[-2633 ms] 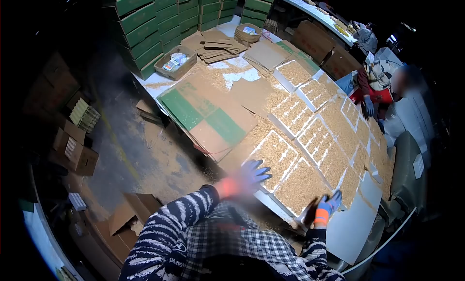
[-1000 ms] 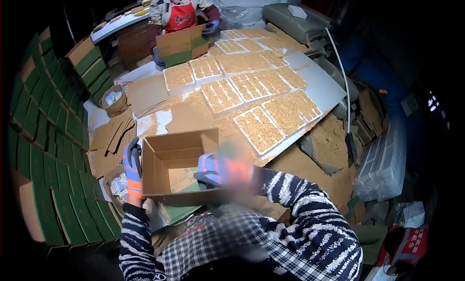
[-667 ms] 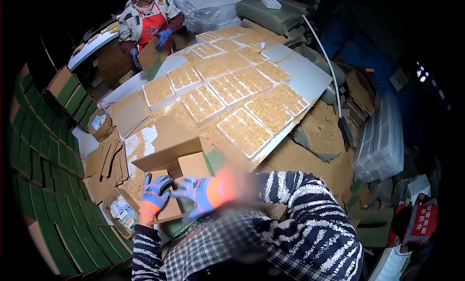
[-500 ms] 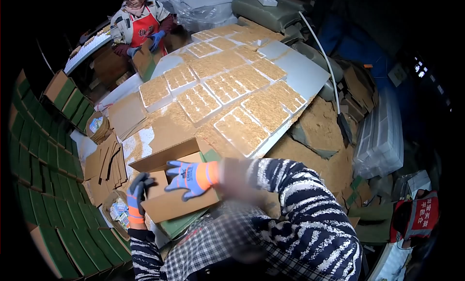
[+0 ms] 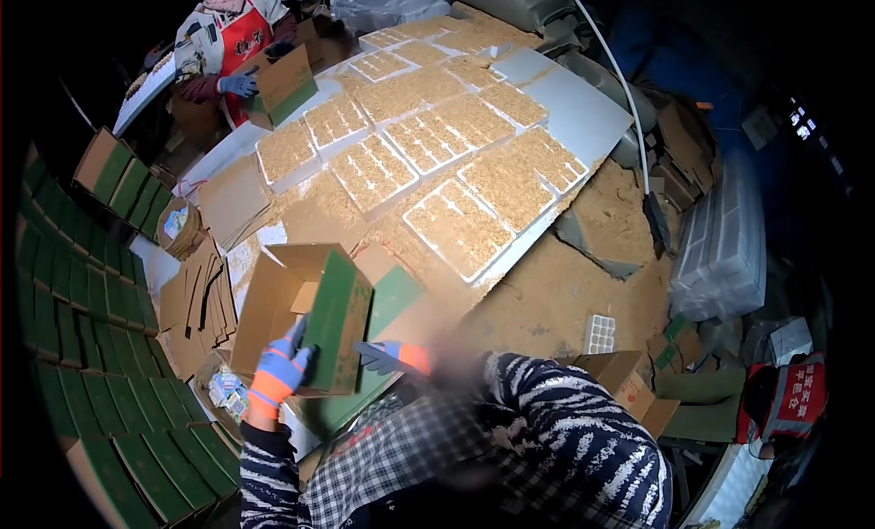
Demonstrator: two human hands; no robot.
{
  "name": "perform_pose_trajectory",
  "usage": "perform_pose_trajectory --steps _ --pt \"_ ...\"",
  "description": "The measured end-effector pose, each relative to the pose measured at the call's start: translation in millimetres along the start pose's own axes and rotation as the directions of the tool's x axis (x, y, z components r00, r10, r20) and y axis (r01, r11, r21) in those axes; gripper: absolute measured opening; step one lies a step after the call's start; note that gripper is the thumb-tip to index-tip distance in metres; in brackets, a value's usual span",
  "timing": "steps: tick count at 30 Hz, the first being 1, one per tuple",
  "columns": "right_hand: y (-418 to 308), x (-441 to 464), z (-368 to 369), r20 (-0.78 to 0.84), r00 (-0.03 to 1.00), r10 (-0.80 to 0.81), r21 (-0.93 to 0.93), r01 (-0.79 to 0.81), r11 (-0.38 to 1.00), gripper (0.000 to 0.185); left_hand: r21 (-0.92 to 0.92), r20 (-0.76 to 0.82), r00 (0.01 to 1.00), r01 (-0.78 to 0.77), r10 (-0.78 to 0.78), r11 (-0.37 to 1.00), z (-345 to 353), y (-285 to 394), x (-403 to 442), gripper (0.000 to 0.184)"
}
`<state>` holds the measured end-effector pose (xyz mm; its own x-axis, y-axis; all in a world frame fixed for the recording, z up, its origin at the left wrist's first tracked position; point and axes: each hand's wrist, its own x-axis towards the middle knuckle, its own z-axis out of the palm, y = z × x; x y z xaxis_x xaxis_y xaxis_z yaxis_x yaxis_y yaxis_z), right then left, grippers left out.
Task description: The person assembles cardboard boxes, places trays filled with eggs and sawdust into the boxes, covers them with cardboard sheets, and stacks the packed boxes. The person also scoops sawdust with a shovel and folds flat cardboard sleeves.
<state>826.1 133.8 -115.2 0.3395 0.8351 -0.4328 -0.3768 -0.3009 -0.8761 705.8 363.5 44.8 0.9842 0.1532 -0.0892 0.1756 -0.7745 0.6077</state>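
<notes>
White table (image 5: 157, 267); at its near left, 1 open green-and-brown box (image 5: 342, 324). Red cloth (image 5: 789, 398) at right carries white Chinese writing, lower line 平邑仓. 2 baskets (image 5: 190, 243) hold packets (image 5: 226, 389). The left hand (image 5: 277, 370) has its fingers gripping the box's near edge; the right hand (image 5: 394, 357) points straight fingers at its green side, contact unclear.

Bright light falls on the middle of the table (image 5: 219, 157), keeping the trays (image 5: 460, 233) and the box (image 5: 342, 319) clear, while the surroundings sink into near-black. A shadow darkens the area below the box's near edge. Small lights (image 5: 802, 119) glare at far right, and plastic wrap (image 5: 725, 246) shines dully. The right hand (image 5: 392, 357) fades into a smeared patch at the wrist. Wide-angle distortion bends the cartons (image 5: 96, 356) at left; the corners are black.
</notes>
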Motion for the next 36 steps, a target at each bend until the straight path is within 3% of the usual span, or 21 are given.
perform_pose_trajectory --steps 1,2,3,4,5,6,8,10,12,14,15,17,21,24,25,26,27,29,30,33,36 --pt "-7.8 -10.3 -17.5 -0.117 0.991 0.063 -0.135 -0.079 0.988 0.048 -0.042 0.006 1.000 0.000 0.000 0.999 9.0 6.3 -4.2 0.060" --pt "-10.8 -25.5 -42.2 -0.259 0.927 -0.273 -0.538 0.096 0.837 0.041 -0.083 0.015 1.000 0.003 -0.002 0.997 15.9 13.6 -7.1 0.058" --pt "-43.8 -57.4 -61.7 -0.462 0.715 -0.525 -0.613 0.171 0.772 0.040 -0.135 0.045 0.999 0.020 -0.014 0.991 10.9 20.0 -11.8 0.052" --pt "-39.4 -62.9 -98.0 -0.538 0.363 -0.761 -0.782 0.121 0.611 0.048 -0.189 0.074 0.997 0.038 -0.025 0.981 0.0 29.8 -18.3 0.046" --pt "-21.9 -62.4 -136.2 -0.636 0.121 -0.762 -0.771 -0.149 0.619 0.067 -0.246 0.102 0.994 0.063 -0.039 0.967 -3.9 34.2 -23.3 0.041" --pt "-5.4 -60.9 -170.0 -0.882 0.001 -0.471 -0.464 -0.179 0.868 0.093 -0.205 0.155 0.988 0.045 -0.013 0.978 -2.0 25.7 -27.7 0.034" --pt "25.6 -48.2 -230.4 -0.964 0.157 0.216 0.120 -0.469 0.875 0.124 -0.114 0.253 0.966 -0.019 0.047 0.993 -5.6 3.7 -26.8 0.024" --pt "35.2 -21.8 -237.9 -0.968 0.194 0.160 0.021 -0.572 0.820 0.129 -0.084 0.177 0.981 -0.063 0.077 0.994 -0.9 10.5 -26.9 0.019" --pt "11.9 -10.7 -220.7 -0.983 0.135 0.123 0.091 -0.220 0.971 0.130 0.033 -0.227 0.957 -0.179 0.182 0.983 3.9 29.6 -26.4 0.027" --pt "6.0 8.5 -217.5 -0.995 0.010 -0.102 -0.095 0.295 0.951 0.131 0.208 -0.552 0.819 -0.046 0.156 0.977 16.7 19.5 -28.2 0.044" --pt "-1.3 16.0 -225.3 -0.994 -0.096 -0.048 -0.081 0.378 0.922 0.120 0.093 -0.689 0.724 0.044 0.033 0.995 22.5 15.3 -27.2 0.046" --pt "-31.6 -1.3 -217.6 -0.992 -0.070 -0.106 -0.124 0.357 0.926 0.115 -0.054 -0.836 0.524 0.218 -0.164 0.975 30.5 1.4 -26.7 0.051" --pt "-64.4 -41.9 -213.8 -0.943 0.125 -0.308 -0.122 0.731 0.672 0.099 -0.627 -0.630 0.582 0.011 -0.515 0.779 67.9 -58.5 -41.3 0.054" --pt "-136.6 -114.8 -190.4 -0.740 0.545 -0.394 0.099 0.668 0.737 0.073 -0.655 -0.587 0.623 0.007 -0.516 0.755 79.1 -45.4 -37.1 0.054" --pt "-148.2 -121.8 -201.0 -0.575 0.572 -0.585 -0.176 0.613 0.771 0.067 -0.619 -0.606 0.623 0.021 -0.494 0.785 80.6 -45.8 -33.3 0.054" --pt "-156.5 -120.1 -218.2 -0.275 0.534 -0.799 -0.705 0.453 0.545 0.061 -0.580 -0.623 0.626 0.032 -0.469 0.814 82.8 -48.3 -28.6 0.054" --pt "-170.5 -117.4 -227.1 0.006 0.490 -0.872 -0.916 0.352 0.191 0.056 -0.575 -0.622 0.629 0.037 -0.467 0.817 83.4 -48.1 -25.4 0.054" --pt "-240.8 -122.9 -178.2 -0.127 0.664 -0.737 -0.584 0.551 0.597 0.071 -0.563 -0.615 0.643 0.045 -0.456 0.825 84.5 -47.7 -18.3 0.055" --pt "-272.3 -122.7 -140.1 -0.228 0.846 -0.481 -0.127 0.465 0.876 0.078 -0.558 -0.611 0.652 0.048 -0.449 0.828 86.2 -49.6 -13.5 0.055" --pt "-279.0 -80.0 -107.9 0.015 0.868 -0.496 -0.484 0.441 0.756 0.097 -0.672 -0.546 0.629 0.065 -0.553 0.738 84.7 -48.1 -15.5 0.055" --pt "-239.6 -26.3 -63.8 0.035 0.910 -0.413 -0.580 0.355 0.733 0.108 -0.798 -0.407 0.631 0.107 -0.661 0.593 71.2 -22.8 -23.1 0.061"
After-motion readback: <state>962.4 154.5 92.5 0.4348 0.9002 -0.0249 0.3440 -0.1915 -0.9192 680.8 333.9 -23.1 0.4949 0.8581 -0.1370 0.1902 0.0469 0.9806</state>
